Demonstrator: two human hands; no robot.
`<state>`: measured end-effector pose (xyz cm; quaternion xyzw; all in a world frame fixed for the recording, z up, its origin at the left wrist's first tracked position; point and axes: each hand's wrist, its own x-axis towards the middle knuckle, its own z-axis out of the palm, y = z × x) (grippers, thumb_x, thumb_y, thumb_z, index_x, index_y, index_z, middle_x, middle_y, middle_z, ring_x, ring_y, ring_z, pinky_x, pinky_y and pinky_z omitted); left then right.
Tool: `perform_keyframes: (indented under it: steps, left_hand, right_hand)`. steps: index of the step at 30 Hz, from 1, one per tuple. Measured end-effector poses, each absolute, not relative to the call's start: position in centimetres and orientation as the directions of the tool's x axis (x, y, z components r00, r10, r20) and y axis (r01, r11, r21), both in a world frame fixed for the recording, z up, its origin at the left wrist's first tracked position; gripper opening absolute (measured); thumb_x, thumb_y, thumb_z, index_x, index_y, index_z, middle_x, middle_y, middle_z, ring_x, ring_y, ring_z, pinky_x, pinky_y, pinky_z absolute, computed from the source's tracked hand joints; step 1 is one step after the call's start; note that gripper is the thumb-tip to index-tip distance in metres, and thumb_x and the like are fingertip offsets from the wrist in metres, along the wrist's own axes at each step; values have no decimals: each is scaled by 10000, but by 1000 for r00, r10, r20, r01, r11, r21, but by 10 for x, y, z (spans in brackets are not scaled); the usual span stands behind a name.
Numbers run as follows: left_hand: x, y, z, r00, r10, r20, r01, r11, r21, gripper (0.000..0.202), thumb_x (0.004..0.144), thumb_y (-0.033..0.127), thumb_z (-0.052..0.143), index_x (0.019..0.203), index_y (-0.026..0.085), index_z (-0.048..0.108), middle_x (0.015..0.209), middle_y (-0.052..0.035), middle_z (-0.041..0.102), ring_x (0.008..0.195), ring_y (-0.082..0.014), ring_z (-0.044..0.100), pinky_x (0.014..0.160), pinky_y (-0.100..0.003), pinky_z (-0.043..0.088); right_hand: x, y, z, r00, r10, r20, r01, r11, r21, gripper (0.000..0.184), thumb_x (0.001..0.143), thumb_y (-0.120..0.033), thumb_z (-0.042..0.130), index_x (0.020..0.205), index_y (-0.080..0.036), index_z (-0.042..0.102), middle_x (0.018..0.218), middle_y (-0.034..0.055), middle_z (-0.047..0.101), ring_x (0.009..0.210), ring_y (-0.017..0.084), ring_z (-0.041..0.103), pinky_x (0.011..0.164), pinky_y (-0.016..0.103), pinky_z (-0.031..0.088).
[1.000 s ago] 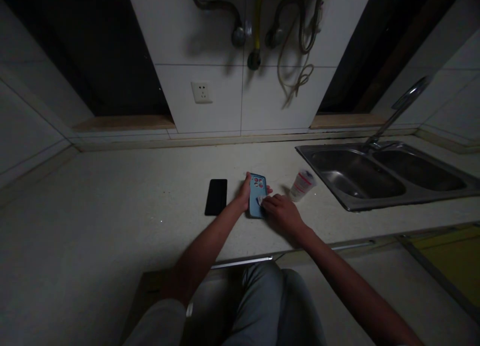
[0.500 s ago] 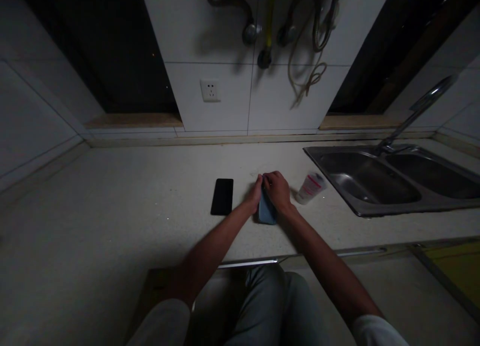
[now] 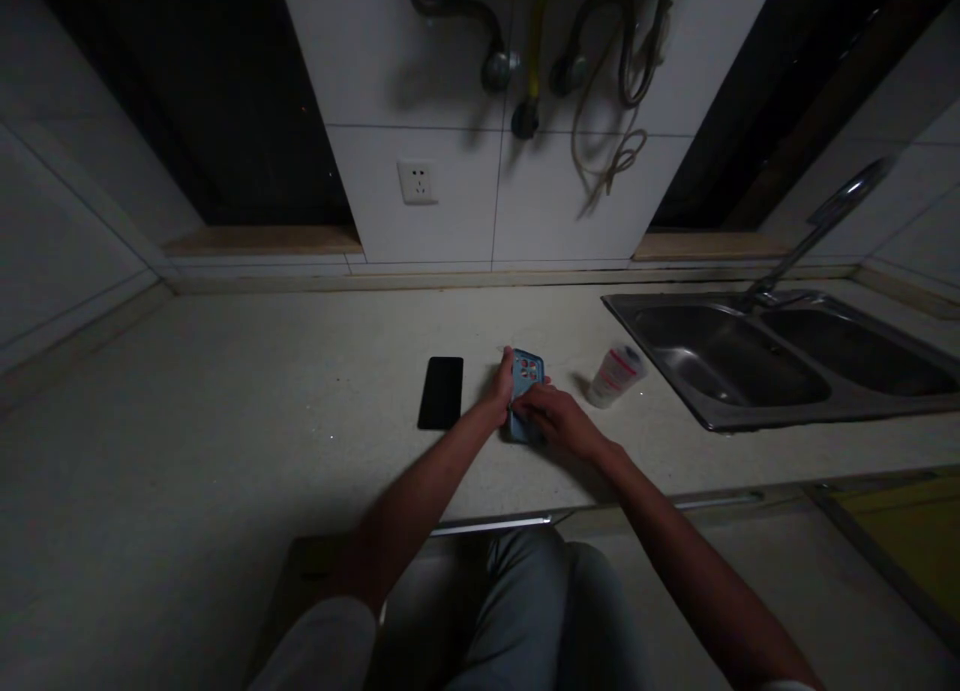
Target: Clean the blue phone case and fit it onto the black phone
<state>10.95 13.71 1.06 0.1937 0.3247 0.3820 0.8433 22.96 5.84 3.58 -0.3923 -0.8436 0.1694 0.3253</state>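
Observation:
A blue phone case (image 3: pixel 526 375) with camera cut-outs lies on the pale countertop (image 3: pixel 300 371). My left hand (image 3: pixel 500 383) grips its left edge, thumb and fingers curled round it. My right hand (image 3: pixel 553 417) lies over the lower half of the case with its fingers pressed together; whether a small wipe sits under them is hidden. A black phone (image 3: pixel 441 392) lies flat just to the left of my left hand. A small white bottle with a red label (image 3: pixel 616 375) lies on its side to the right of the case.
A steel double sink (image 3: pixel 757 356) with a tap (image 3: pixel 817 221) is set into the countertop at the right. A wall socket (image 3: pixel 418 182) and hanging hoses (image 3: pixel 600 81) are on the tiled wall behind. My knees (image 3: pixel 517 611) sit below the counter edge.
My right hand has slid from the top of the case down to its lower half, uncovering the camera cut-outs. The left hand keeps hold of the case's edge.

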Motion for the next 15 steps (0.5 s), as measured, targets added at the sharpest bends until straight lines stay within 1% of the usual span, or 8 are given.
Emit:
perform_keyframes:
  steps: [2, 4, 6, 8, 9, 11, 13, 15]
  left_hand:
    - [108, 136, 13, 517, 749, -414, -498, 657, 566, 769, 947, 733, 258, 1141, 115, 672, 946, -173, 741, 840, -273, 725, 808, -397, 556]
    - [106, 136, 14, 523, 740, -423, -484, 667, 567, 787, 946, 732, 235, 1142, 105, 668, 939, -184, 739, 831, -284, 726, 789, -415, 561]
    - [105, 137, 14, 523, 738, -426, -484, 668, 565, 772, 946, 727, 244, 1133, 113, 674, 922, -176, 742, 806, -284, 727, 766, -414, 565]
    - [106, 138, 13, 519, 738, -431, -487, 669, 561, 744, 950, 717, 263, 1112, 126, 685, 902, -162, 747, 776, -277, 725, 744, -403, 568]
    - [106, 139, 13, 517, 739, -432, -488, 669, 561, 727, 954, 709, 273, 1097, 130, 690, 889, -156, 749, 761, -272, 724, 735, -397, 569]
    - [107, 140, 11, 513, 741, -432, -482, 666, 569, 696, 960, 692, 298, 1062, 132, 699, 861, -146, 752, 735, -264, 720, 723, -388, 572]
    - [108, 140, 10, 514, 746, -424, -480, 660, 578, 668, 962, 684, 328, 1032, 138, 706, 832, -134, 751, 713, -253, 718, 720, -374, 573]
    - [109, 140, 10, 514, 761, -395, -496, 640, 587, 629, 962, 672, 366, 1017, 150, 714, 806, -116, 750, 708, -240, 720, 727, -352, 572]
  right_hand:
    - [230, 47, 36, -563, 746, 355, 542, 658, -523, 213, 983, -207, 496, 983, -202, 709, 921, 69, 726, 845, 200, 662, 794, 320, 515]
    - [232, 39, 34, -598, 735, 318, 582, 672, -459, 192, 978, -206, 509, 969, -196, 700, 922, 74, 725, 858, 205, 658, 800, 318, 503]
    - [236, 38, 30, -573, 764, 297, 667, 645, -373, 167, 951, -185, 535, 938, -192, 700, 910, 80, 721, 854, 215, 653, 794, 321, 490]
    - [242, 43, 25, -504, 809, 304, 738, 586, -336, 159, 931, -170, 546, 925, -191, 703, 926, 87, 721, 851, 219, 653, 782, 320, 485]
    - [245, 47, 22, -460, 828, 321, 755, 555, -350, 166, 931, -173, 540, 932, -191, 704, 941, 90, 722, 851, 219, 655, 776, 318, 486]
    - [249, 58, 17, -348, 859, 375, 763, 492, -420, 181, 941, -201, 524, 946, -190, 704, 956, 96, 724, 853, 223, 657, 771, 322, 494]
    - [250, 71, 14, -186, 879, 439, 753, 415, -511, 196, 946, -248, 513, 954, -186, 699, 943, 98, 727, 842, 231, 656, 767, 336, 503]
    - [246, 85, 15, -6, 881, 473, 725, 330, -605, 218, 947, -301, 504, 960, -184, 688, 915, 95, 730, 803, 234, 650, 746, 344, 507]
